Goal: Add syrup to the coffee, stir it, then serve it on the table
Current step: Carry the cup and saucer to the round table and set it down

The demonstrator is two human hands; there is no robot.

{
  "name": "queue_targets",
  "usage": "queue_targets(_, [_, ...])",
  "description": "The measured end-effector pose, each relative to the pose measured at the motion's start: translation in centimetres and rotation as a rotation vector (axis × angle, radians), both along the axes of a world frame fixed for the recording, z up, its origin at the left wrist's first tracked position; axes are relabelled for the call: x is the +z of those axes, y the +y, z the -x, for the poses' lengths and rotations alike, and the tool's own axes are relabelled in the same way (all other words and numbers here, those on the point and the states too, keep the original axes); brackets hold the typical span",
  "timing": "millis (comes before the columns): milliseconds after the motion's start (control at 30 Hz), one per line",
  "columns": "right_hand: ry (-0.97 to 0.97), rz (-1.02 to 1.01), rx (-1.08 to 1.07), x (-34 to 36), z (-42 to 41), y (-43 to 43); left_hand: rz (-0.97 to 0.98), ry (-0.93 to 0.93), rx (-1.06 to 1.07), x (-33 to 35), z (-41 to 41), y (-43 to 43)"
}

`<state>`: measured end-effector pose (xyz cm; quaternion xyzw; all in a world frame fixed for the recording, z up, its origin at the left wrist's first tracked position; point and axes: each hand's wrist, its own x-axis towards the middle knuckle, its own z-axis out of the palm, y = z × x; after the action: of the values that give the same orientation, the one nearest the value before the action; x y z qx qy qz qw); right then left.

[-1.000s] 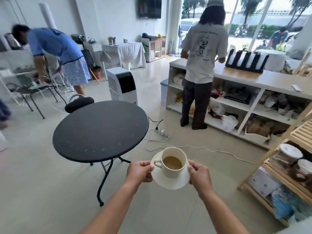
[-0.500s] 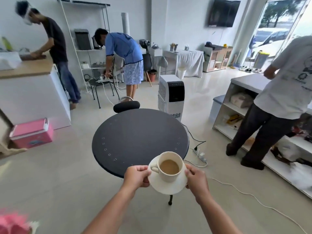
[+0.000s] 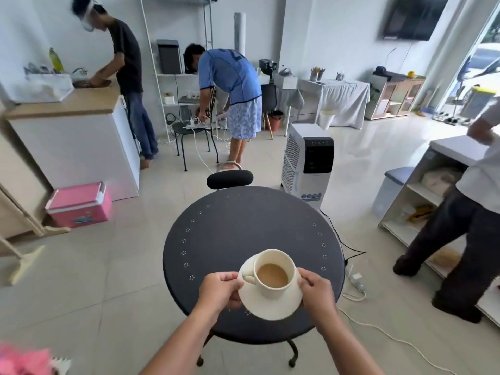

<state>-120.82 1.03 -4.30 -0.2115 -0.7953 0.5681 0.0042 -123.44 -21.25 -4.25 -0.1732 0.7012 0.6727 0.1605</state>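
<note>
A cream cup [image 3: 273,272] of milky coffee stands on a cream saucer [image 3: 267,307]. My left hand [image 3: 219,290] grips the saucer's left rim and my right hand [image 3: 316,293] grips its right rim. I hold cup and saucer above the near part of a round black table [image 3: 243,239]. The cup's handle points left. Whether the saucer touches the tabletop I cannot tell.
A black stool [image 3: 230,178] stands behind the table, an air cooler [image 3: 308,163] to its far right. A person's dark trouser legs [image 3: 454,255] stand by white shelves [image 3: 411,201] on the right. Cables and a power strip [image 3: 354,277] lie on the floor. A pink cooler box [image 3: 81,205] sits left.
I have turned left and stepped up to the round table; the cup and saucer, earlier held over the floor, are now over the tabletop. Both hands keep their grip.
</note>
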Motion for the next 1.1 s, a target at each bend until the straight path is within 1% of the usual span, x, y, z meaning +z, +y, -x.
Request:
queue_targets(300, [0.008, -0.035, -0.009, -0.2, 9.9, -1.9, 0.020, -0.009, -0.036, -0.3, 10.1, -1.9])
queue_targets(433, [-0.019, -0.019, -0.006, -0.4, 13.2, -2.4, 0.041, -0.026, -0.025, -0.9, 13.5, -2.3])
queue_targets(533, [-0.052, 0.008, -0.003, -1.0, 15.6, -2.4, 0.058, -0.051, -0.011, -1.6, 15.6, -2.2])
queue_targets(767, [-0.097, -0.014, 0.045, -2.8, 21.1, -1.7, 0.091, -0.109, 0.046, -3.9, 20.2, -1.5])
queue_targets(1100, [-0.195, -0.009, 0.074, -6.3, 26.9, -1.6, 0.103, -0.190, 0.123, -7.8, 24.7, -0.8])
